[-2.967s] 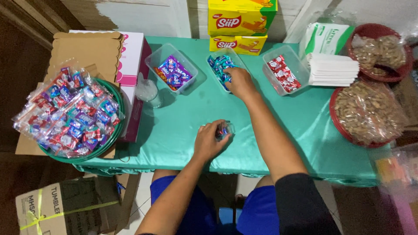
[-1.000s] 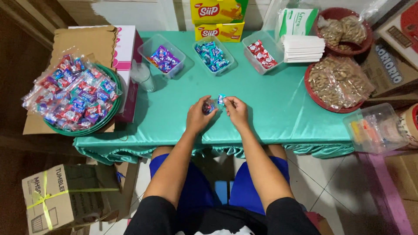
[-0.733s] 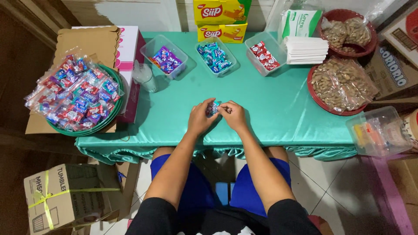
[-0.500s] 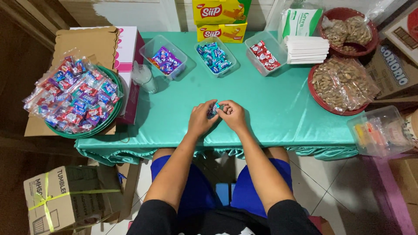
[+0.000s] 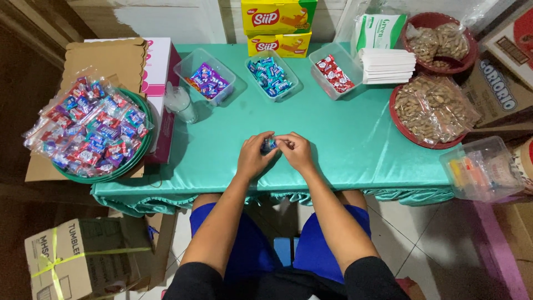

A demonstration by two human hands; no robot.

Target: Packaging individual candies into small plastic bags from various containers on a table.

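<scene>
Left hand and right hand meet fingertip to fingertip at the near middle of the green tablecloth, both pinching a small clear candy packet between them; beyond stand three clear tubs: purple candies, blue candies, red candies.

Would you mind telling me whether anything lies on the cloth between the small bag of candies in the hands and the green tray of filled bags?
Nothing visible does. The left hand and right hand hold the small candy bag between them; the teal tablecloth toward the green tray shows bare. The clear cup stands farther back, off that line.
</scene>
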